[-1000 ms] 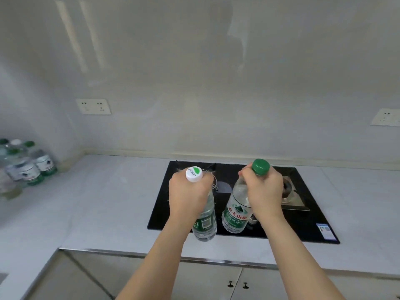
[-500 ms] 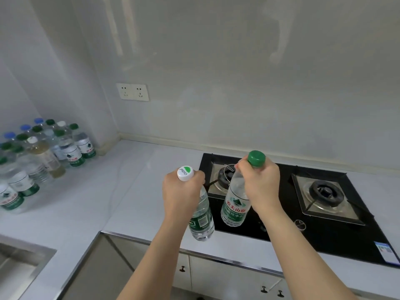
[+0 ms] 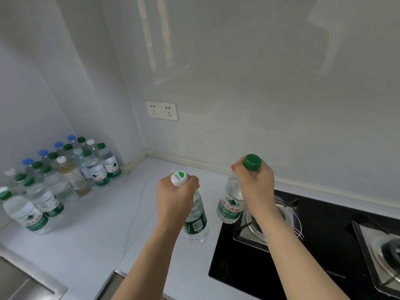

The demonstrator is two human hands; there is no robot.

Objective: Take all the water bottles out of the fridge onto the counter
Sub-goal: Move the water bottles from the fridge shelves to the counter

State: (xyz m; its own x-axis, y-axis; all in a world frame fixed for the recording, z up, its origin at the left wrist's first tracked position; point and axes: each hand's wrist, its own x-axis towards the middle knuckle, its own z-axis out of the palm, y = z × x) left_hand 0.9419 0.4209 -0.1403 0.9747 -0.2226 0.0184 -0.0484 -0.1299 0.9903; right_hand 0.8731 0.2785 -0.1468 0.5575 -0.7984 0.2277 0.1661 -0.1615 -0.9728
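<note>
1. We've got the left hand (image 3: 176,197) clenched round the neck of a white-capped bottle (image 3: 195,221), and it hides the whole top half under the cap, so only the green label and the base peek out.
2. The right hand (image 3: 255,187) grasps the green-capped bottle (image 3: 230,204) just under its cap. Fingers cover the shoulder, but the label reads fine.
3. Both bottles hang in the air over the counter (image 3: 108,226), near the left edge of the black stove (image 3: 324,245). The right forearm blocks most of the near burner (image 3: 255,232).
4. Over in the left corner there's a cluster of bottles (image 3: 65,178) standing on the counter against the wall. They overlap so much we can't count them. Caps are green, blue and white, and one bottle looks yellowish.
5. The sink (image 3: 19,276) is cut off at the bottom left, and the far burner (image 3: 385,250) is cut off at the right edge.
6. A double wall socket (image 3: 161,110) sits above the counter.
</note>
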